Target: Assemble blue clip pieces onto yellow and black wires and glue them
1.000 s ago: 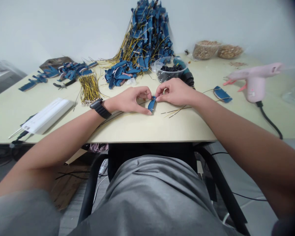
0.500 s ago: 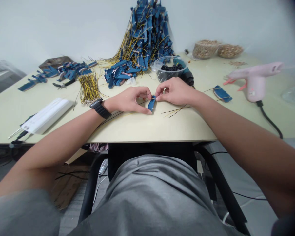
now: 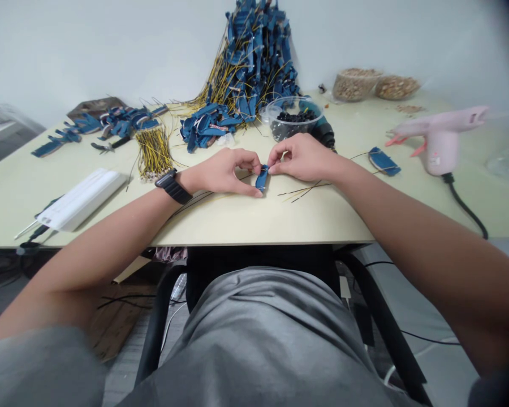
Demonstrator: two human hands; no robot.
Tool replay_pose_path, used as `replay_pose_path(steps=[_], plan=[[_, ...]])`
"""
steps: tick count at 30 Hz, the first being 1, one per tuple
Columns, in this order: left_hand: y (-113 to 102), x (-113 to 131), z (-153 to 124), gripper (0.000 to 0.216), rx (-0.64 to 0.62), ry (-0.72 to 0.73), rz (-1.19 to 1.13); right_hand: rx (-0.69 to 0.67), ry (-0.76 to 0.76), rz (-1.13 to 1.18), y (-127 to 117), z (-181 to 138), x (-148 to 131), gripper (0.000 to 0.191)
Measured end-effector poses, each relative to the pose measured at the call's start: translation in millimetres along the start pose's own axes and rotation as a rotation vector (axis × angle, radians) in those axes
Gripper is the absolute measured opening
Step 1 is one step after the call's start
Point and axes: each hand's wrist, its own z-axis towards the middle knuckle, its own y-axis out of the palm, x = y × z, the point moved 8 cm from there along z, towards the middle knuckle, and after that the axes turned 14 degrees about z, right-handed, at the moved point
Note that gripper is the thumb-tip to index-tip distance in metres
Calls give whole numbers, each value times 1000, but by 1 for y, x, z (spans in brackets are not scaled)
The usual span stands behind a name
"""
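Observation:
Between my hands, just above the table, is a small blue strip [image 3: 262,180] that looks like fabric, with thin wires by it. My left hand [image 3: 231,170] grips it, thumb at its lower end and fingers near the top. The fingertips of my right hand [image 3: 297,158] are pinched at the strip's upper right edge; what exactly they pinch is too small to make out. Loose black and yellow wires [image 3: 299,192] stick out below my right wrist. Another blue piece [image 3: 384,161] with wires lies right of my right forearm.
A pile of blue pieces with yellow wires [image 3: 258,56] rises at the back. Before it stands a clear tub of black parts [image 3: 294,116]. A pink glue gun [image 3: 443,135] stands right; a bundle of yellow wires [image 3: 153,150], pliers [image 3: 110,145] and a white box [image 3: 82,198] lie left.
Almost nothing differs. The blue strip has turned very slightly between my fingers, and both hands keep their places.

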Motion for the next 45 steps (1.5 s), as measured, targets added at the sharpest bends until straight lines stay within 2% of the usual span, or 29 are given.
replay_pose_path(steps=[3, 9, 15, 24, 29, 32, 41, 45], plan=[[0, -1, 0, 72, 0, 3, 19, -3, -8, -6, 0, 1, 2, 20], [-1, -2, 2, 74, 3, -10, 48, -2, -12, -18, -1, 1, 2, 13], [1, -1, 1, 87, 6, -46, -53, 2, -13, -3, -1, 0, 1, 21], [2, 2, 4, 84, 14, -34, -131, 5, 8, 24, -1, -1, -2, 10], [2, -4, 4, 92, 33, -46, -154, 4, -3, 11, -1, 0, 0, 18], [3, -7, 4, 92, 31, -45, -154, 7, -11, 3, -2, 0, 2, 22], [1, -7, 5, 94, 36, -44, -123, -3, 0, 15, -2, 0, 0, 10], [0, -7, 5, 92, 41, -54, -97, -14, -2, 4, -2, -1, 0, 16]])
